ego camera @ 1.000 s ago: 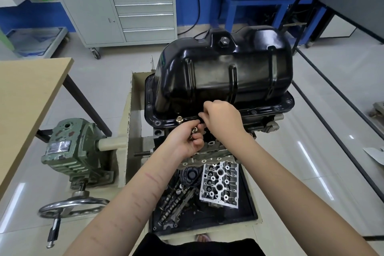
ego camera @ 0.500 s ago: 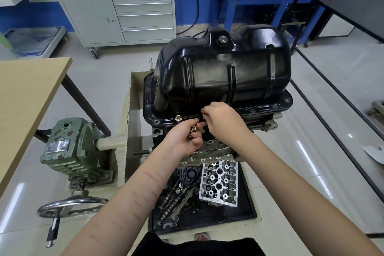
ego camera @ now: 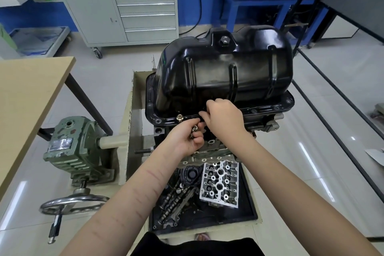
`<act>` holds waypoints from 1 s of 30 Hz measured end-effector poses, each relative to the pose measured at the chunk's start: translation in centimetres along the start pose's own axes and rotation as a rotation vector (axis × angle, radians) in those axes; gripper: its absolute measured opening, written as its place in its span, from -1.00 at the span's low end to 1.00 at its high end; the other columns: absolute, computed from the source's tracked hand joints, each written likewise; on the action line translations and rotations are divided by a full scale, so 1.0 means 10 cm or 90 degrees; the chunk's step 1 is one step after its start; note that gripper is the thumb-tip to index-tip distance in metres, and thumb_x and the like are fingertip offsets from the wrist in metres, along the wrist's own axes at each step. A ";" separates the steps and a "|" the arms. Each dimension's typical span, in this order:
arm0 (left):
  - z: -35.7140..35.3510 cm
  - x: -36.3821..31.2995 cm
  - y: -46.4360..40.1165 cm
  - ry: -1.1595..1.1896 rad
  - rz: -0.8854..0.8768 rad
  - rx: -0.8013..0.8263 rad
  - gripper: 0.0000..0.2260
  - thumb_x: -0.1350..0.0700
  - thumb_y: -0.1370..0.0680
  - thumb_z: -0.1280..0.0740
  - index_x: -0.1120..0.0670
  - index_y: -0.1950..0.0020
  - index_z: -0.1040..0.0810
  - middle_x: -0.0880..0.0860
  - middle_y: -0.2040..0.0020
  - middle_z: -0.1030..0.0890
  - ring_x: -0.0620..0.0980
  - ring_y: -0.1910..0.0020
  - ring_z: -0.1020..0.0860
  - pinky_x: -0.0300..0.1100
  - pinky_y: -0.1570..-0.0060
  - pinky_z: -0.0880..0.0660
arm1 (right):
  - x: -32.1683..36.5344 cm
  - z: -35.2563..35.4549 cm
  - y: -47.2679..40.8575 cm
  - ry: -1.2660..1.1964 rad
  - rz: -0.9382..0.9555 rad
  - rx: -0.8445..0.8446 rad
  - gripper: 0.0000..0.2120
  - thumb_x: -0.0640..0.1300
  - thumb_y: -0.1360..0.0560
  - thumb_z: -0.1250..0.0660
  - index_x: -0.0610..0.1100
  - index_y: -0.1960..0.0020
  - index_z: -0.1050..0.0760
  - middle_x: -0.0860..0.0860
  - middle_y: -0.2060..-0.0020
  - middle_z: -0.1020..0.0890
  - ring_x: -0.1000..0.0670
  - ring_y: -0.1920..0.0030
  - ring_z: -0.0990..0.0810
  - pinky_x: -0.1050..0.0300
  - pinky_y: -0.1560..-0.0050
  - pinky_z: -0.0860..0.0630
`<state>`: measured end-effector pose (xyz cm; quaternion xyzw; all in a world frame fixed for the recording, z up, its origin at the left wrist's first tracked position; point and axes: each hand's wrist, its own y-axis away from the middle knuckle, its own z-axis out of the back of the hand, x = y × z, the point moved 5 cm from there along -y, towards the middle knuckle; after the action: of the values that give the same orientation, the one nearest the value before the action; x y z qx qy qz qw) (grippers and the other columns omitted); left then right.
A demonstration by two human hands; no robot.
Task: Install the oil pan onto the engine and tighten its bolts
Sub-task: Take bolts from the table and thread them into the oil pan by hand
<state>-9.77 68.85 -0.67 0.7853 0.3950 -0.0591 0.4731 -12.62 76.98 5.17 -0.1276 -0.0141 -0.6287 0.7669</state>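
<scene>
Currently at the bolt-starting stage: the oil pan (ego camera: 224,77) already sits inverted on the engine (ego camera: 209,145), its flange lying along the block's mating face. One brass-coloured bolt (ego camera: 179,118) stands in the near flange, left of the hands; it looks only started, not run down. Several flange holes to the right appear unfilled.

Right hand (ego camera: 223,118): fingers curled down against the near flange edge, fingertips hidden behind the knuckles. Likely seating a bolt in a hole, but whether anything is pinched there cannot be told.

Left hand (ego camera: 185,140): held just below the flange, fingers curled round a small cluster of spare bolts (ego camera: 194,131), heads showing between thumb and forefinger. Serves as the supply hand.

Next move, as judged: get the bolt under the right fingers square to its hole and turn it in by feel, then draw the next from the left hand and work along the flange. Final tightening would call for a tool; none visible in reach.

Pan condition: glossy black pressed steel, ribbed sides, drain plug (ego camera: 224,40) fitted on the upper face. Flange seems flat on the block along the near edge; far edge not visible.

Below the engine, a tray (ego camera: 247,214) holds a cylinder head (ego camera: 220,185) and loose parts.
</scene>
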 end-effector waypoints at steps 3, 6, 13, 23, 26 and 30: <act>0.02 0.01 -0.01 -0.008 -0.004 -0.008 -0.79 0.13 -0.61 -0.17 0.13 0.21 -0.39 -0.04 0.59 -0.41 -0.19 0.71 -0.22 -0.39 0.73 -0.13 | 0.00 -0.01 0.01 -0.003 -0.003 -0.006 -0.72 0.00 -0.56 -0.17 -0.21 -0.04 -0.45 -0.09 0.02 -0.54 -0.09 -0.06 -0.47 0.11 0.22 -0.29; 0.00 0.02 0.00 -0.021 -0.004 -0.016 -0.81 0.09 -0.60 -0.19 0.08 0.20 -0.44 -0.03 0.52 -0.40 -0.19 0.69 -0.22 -0.38 0.73 -0.13 | 0.00 -0.06 0.02 0.005 -0.006 -0.006 -0.70 0.01 -0.58 -0.14 -0.21 -0.09 -0.43 -0.09 -0.02 -0.52 -0.08 -0.09 -0.46 0.12 0.21 -0.30; -0.07 0.02 -0.01 -0.041 0.004 -0.016 -0.78 0.12 -0.62 -0.14 0.14 0.19 -0.42 -0.04 0.58 -0.40 -0.19 0.71 -0.21 -0.40 0.73 -0.10 | -0.11 -0.09 0.08 -0.099 -0.041 -0.015 -0.70 0.00 -0.58 -0.14 -0.22 -0.09 -0.44 -0.09 -0.02 -0.52 -0.08 -0.07 -0.46 0.12 0.17 -0.31; -0.06 0.06 0.00 -0.024 -0.006 -0.021 -0.77 0.10 -0.62 -0.14 0.23 0.08 -0.48 -0.07 0.59 -0.40 -0.21 0.71 -0.20 -0.41 0.72 -0.10 | -1.44 0.06 0.48 -0.481 -0.301 -0.238 -0.86 -0.09 -0.56 -0.19 -0.15 0.05 -0.45 -0.09 0.25 -0.59 -0.15 0.19 -0.58 -0.19 0.10 -0.52; -0.04 0.07 0.01 -0.028 -0.012 -0.029 -0.76 0.09 -0.61 -0.15 0.23 0.07 -0.48 -0.07 0.59 -0.40 -0.21 0.71 -0.20 -0.40 0.73 -0.12 | -1.46 0.02 0.52 -0.467 -0.276 -0.235 -0.88 -0.11 -0.56 -0.19 -0.14 0.04 -0.46 -0.07 0.24 -0.60 -0.12 0.17 -0.59 -0.20 0.11 -0.52; -0.07 0.14 -0.01 -0.028 -0.001 -0.037 -0.75 0.05 -0.60 -0.19 0.23 0.05 -0.50 -0.07 0.57 -0.40 -0.20 0.70 -0.21 -0.38 0.73 -0.15 | -1.47 0.00 0.55 -0.486 -0.261 -0.253 -0.91 -0.13 -0.56 -0.20 -0.10 0.08 -0.45 -0.06 0.21 -0.61 -0.08 0.14 -0.59 -0.16 0.09 -0.52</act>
<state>-9.13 70.22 -0.98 0.7695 0.3866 -0.0652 0.5042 -10.39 92.08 1.49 -0.4883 -0.1989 -0.6659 0.5279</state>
